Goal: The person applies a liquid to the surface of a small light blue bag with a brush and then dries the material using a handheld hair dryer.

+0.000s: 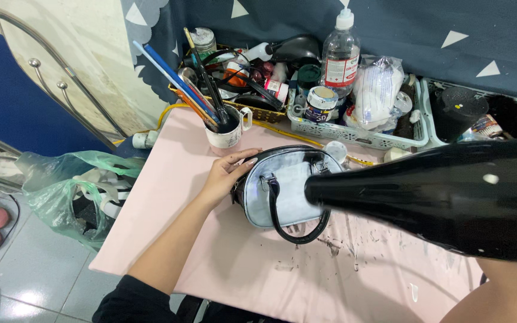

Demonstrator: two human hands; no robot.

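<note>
A small pale blue handbag (282, 182) with black trim and black loop handles lies on the pink table (169, 197). My left hand (225, 175) rests flat on the bag's left end, fingers spread over its top edge. A large black hair dryer (450, 194) reaches in from the right, its narrow nozzle just above the bag's right side. My right hand (501, 272) is under the dryer's body and mostly hidden by it; only the wrist and forearm show, and it appears to hold the dryer.
A white mug (230, 133) full of brushes stands behind the bag. Pale baskets (360, 136) of jars, rags and a clear bottle (340, 57) line the back. A green plastic bag (70, 191) hangs off the table's left. Dark flecks dot the tablecloth.
</note>
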